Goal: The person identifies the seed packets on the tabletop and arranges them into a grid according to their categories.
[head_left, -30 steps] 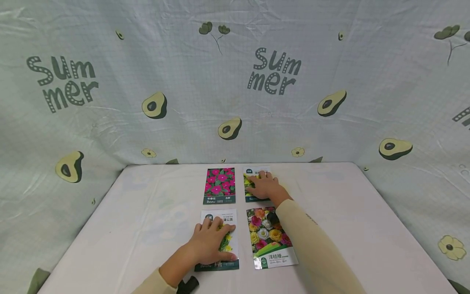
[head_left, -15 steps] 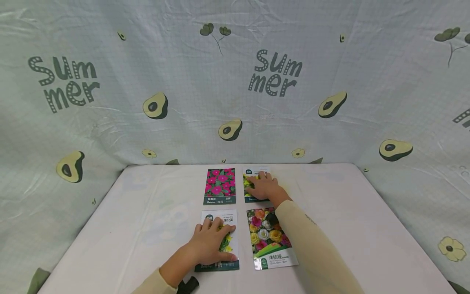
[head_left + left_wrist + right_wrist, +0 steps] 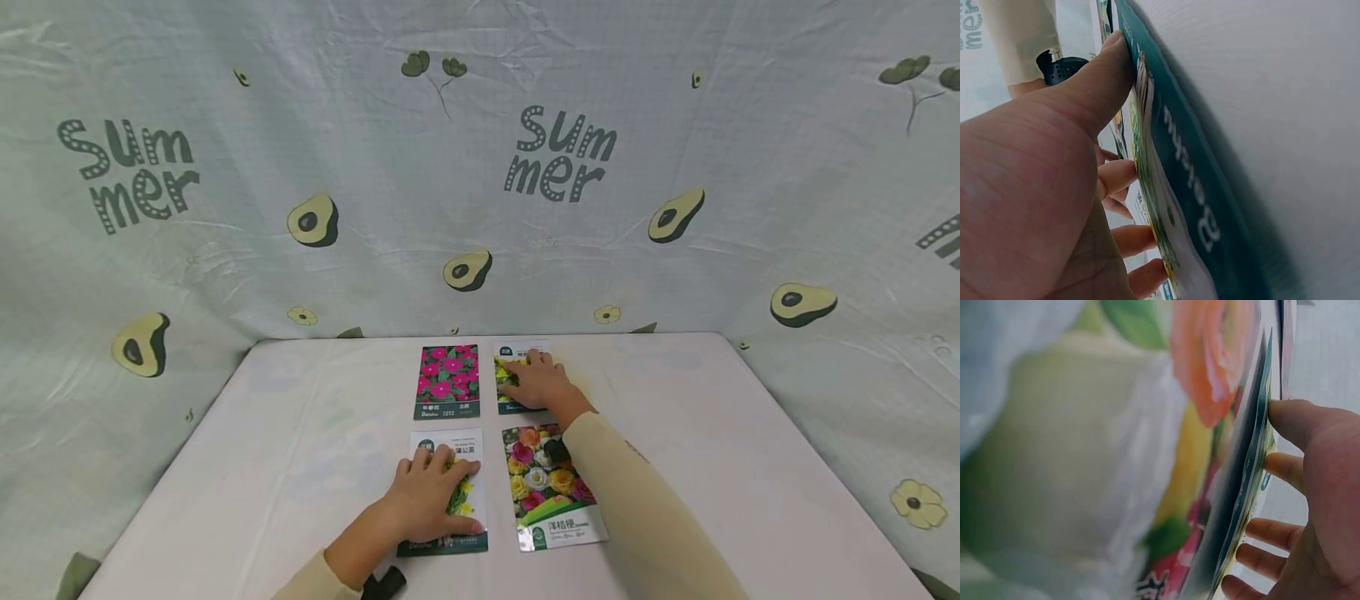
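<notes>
Four flat flower-seed packets lie in two rows on the table. My left hand [image 3: 429, 497] rests with spread fingers on the near-left packet [image 3: 463, 502], a white one with yellow flowers and a dark green bottom strip. In the left wrist view, the thumb and fingertips touch that packet's face. Farther off, my right hand [image 3: 537, 383] lies on the far-right packet [image 3: 506, 379], which shows yellow flowers and is partly hidden by the hand. The right wrist view shows its fingertips [image 3: 1272, 534] on the packet's surface. Neither hand grips anything.
The pink-flower packet [image 3: 448, 379] lies at the far left of the group. Below my right forearm is the multicoloured rose-like flower packet [image 3: 536, 479], partly covered by a black wrist-camera part and sleeve. A patterned cloth [image 3: 360, 167] hangs behind the pale table [image 3: 300, 467].
</notes>
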Demonstrator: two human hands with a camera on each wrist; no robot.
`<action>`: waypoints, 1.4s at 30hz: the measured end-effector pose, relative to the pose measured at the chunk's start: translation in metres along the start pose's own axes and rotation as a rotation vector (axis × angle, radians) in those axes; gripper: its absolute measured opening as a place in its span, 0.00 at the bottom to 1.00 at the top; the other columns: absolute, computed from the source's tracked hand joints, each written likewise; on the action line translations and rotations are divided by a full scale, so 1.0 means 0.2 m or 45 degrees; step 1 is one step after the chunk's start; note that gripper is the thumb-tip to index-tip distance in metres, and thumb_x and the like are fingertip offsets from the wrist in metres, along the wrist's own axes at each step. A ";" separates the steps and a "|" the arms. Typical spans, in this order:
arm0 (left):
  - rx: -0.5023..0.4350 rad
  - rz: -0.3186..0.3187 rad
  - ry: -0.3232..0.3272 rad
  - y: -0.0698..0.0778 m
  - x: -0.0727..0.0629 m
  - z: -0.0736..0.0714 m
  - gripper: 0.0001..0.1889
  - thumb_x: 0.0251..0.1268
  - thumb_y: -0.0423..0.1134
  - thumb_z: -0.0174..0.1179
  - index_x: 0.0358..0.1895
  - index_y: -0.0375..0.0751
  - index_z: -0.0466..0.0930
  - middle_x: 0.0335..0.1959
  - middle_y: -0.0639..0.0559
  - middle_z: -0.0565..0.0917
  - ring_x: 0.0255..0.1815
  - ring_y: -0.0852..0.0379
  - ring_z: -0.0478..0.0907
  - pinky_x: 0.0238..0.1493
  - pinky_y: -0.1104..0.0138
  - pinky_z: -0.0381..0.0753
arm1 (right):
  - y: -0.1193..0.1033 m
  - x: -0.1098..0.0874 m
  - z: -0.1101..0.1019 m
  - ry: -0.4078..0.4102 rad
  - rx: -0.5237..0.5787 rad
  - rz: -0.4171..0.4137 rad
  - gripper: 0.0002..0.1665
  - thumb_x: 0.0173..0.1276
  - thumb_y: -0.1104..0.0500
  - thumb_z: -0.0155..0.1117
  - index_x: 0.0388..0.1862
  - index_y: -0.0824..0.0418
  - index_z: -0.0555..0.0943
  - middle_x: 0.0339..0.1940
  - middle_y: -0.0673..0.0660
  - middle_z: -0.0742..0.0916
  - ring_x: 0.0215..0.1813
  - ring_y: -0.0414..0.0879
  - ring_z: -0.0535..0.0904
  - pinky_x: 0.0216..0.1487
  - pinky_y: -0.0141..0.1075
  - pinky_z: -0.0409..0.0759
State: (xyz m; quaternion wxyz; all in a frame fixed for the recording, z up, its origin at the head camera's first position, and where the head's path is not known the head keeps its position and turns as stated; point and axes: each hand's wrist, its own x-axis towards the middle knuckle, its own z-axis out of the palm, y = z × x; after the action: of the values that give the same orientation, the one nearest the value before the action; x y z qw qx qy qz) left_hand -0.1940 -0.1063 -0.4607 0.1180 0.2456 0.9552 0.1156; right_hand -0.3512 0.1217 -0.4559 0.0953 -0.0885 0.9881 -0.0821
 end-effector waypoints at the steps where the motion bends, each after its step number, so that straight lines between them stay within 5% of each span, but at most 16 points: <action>1: 0.000 0.000 0.003 0.00 0.00 0.00 0.45 0.51 0.74 0.67 0.73 0.60 0.72 0.56 0.48 0.69 0.51 0.47 0.61 0.45 0.52 0.62 | 0.00 0.00 0.00 0.009 -0.011 -0.007 0.37 0.78 0.35 0.53 0.81 0.43 0.65 0.83 0.66 0.60 0.83 0.65 0.53 0.77 0.62 0.57; 9: -0.005 -0.003 0.004 0.00 0.00 0.00 0.45 0.51 0.74 0.67 0.73 0.59 0.72 0.56 0.48 0.69 0.51 0.47 0.62 0.45 0.52 0.61 | 0.01 -0.01 0.02 0.035 -0.010 -0.057 0.37 0.78 0.36 0.54 0.80 0.45 0.66 0.82 0.65 0.62 0.83 0.64 0.55 0.76 0.63 0.59; 20: 0.000 -0.015 -0.009 0.03 0.01 -0.01 0.45 0.51 0.74 0.67 0.73 0.60 0.72 0.57 0.48 0.69 0.51 0.47 0.61 0.46 0.52 0.62 | 0.05 -0.13 0.02 0.280 0.093 -0.193 0.33 0.77 0.41 0.60 0.75 0.52 0.73 0.75 0.64 0.73 0.76 0.63 0.69 0.71 0.58 0.71; 31: -0.011 -0.035 -0.024 0.03 0.03 -0.01 0.45 0.51 0.74 0.67 0.73 0.60 0.71 0.58 0.48 0.69 0.53 0.47 0.62 0.48 0.51 0.62 | 0.09 -0.45 0.04 0.196 0.258 -0.258 0.31 0.74 0.40 0.63 0.72 0.48 0.77 0.78 0.59 0.71 0.79 0.61 0.65 0.71 0.58 0.71; 42: -0.012 -0.051 -0.029 0.04 0.03 -0.04 0.46 0.51 0.74 0.67 0.73 0.60 0.71 0.58 0.48 0.69 0.53 0.47 0.61 0.48 0.51 0.62 | 0.11 -0.72 0.10 0.080 0.188 -0.372 0.34 0.69 0.36 0.68 0.72 0.42 0.77 0.77 0.53 0.71 0.76 0.58 0.68 0.69 0.59 0.73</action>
State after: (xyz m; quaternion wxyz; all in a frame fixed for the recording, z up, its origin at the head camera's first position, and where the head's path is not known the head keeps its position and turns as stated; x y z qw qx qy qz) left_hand -0.1970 -0.0977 -0.4526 0.1322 0.2271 0.9580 0.1151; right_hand -0.2117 0.1668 -0.4539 0.0575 -0.2215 0.9585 -0.1701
